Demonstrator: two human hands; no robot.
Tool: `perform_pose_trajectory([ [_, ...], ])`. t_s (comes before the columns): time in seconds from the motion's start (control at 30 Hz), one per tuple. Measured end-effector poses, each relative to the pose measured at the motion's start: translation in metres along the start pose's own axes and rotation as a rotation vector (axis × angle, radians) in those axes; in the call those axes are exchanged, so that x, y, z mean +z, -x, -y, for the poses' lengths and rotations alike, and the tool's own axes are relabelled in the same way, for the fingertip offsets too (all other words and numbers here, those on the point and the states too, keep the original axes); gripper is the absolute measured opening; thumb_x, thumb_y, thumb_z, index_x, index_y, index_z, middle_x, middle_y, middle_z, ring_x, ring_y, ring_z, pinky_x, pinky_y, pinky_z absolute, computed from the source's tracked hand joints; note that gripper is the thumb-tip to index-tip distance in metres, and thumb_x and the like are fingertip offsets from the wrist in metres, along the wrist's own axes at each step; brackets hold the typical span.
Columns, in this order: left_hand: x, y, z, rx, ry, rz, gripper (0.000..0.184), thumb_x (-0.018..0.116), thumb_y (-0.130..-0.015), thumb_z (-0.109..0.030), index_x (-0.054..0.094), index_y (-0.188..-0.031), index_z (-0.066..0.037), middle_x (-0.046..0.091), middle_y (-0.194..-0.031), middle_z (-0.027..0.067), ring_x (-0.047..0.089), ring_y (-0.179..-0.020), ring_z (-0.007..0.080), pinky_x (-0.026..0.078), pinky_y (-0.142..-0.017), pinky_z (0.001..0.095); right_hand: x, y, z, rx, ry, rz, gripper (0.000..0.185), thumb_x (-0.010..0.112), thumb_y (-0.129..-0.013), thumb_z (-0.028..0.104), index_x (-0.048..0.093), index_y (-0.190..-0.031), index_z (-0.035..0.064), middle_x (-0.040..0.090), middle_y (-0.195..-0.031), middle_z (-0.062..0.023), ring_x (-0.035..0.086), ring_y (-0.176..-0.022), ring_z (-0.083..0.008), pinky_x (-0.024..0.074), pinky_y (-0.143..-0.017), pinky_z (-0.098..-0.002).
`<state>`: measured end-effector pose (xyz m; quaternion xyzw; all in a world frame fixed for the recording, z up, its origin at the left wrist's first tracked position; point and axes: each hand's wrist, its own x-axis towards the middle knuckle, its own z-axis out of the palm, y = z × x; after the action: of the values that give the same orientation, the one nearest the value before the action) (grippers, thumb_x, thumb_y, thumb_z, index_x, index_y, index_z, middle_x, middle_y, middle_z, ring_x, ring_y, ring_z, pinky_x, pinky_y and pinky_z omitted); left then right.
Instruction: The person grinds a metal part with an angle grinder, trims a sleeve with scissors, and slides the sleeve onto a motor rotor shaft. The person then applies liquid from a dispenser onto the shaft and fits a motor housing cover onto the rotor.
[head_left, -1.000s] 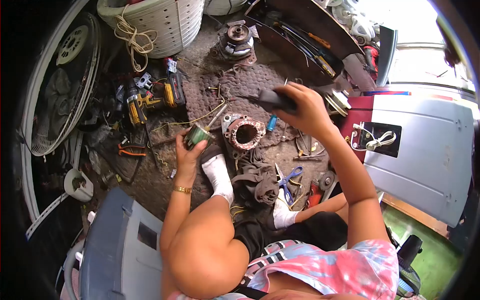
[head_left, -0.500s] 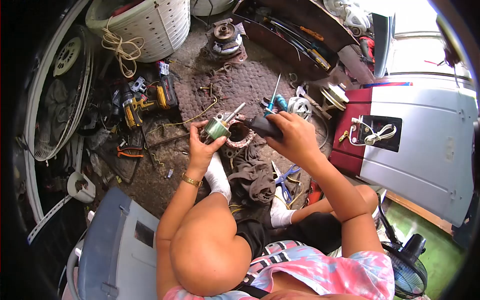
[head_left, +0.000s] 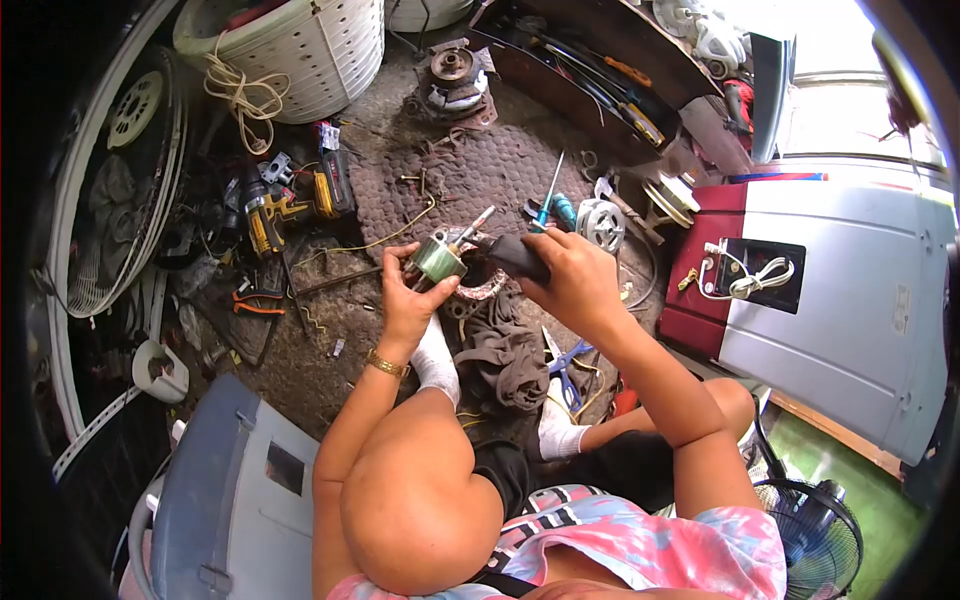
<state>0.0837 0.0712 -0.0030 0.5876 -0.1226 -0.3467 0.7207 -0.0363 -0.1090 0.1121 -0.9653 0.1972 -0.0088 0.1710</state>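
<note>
My left hand (head_left: 408, 300) is closed around a motor rotor (head_left: 437, 258), a greenish metal cylinder with a steel shaft pointing up and to the right. My right hand (head_left: 577, 278) grips a tool with a thick black handle (head_left: 520, 258). Its front end meets the rotor's shaft, but the tip is too small to make out. Behind them, partly covered, a stator ring with wound coils (head_left: 485, 290) rests on the floor. A teal screwdriver (head_left: 549, 200) lies just beyond my right fingers.
Dark cloth (head_left: 508, 360) and blue-handled scissors (head_left: 565, 372) lie between my feet. At left are a yellow cordless drill (head_left: 268, 215) and orange-handled pliers (head_left: 259, 303). A pulley (head_left: 602, 225) sits at right, beside a grey-and-red machine casing (head_left: 830, 260). A fan (head_left: 815, 530) stands lower right.
The black-handled tool and my right hand have shifted slightly left, along the shaft. The rotor has moved a little to the right and stays in my left hand.
</note>
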Motion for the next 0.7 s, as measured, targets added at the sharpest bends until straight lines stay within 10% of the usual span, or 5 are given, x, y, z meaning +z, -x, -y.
perform_pose_trajectory([
  [0.7,-0.001,-0.003,0.000,0.453,-0.556,-0.071,0.064,0.082,-0.056,-0.007,0.043,-0.106,-0.004,0.052,-0.109,0.0145,0.053,-0.106,0.0275,0.043,-0.093,0.0359,-0.005,-0.004,0.000,0.082,-0.053,-0.031,0.039,0.075,-0.067,0.023,0.064,-0.102,0.0089,0.063,-0.091,-0.0084,0.063,-0.083,-0.0277,0.0512,-0.072,-0.0383],
])
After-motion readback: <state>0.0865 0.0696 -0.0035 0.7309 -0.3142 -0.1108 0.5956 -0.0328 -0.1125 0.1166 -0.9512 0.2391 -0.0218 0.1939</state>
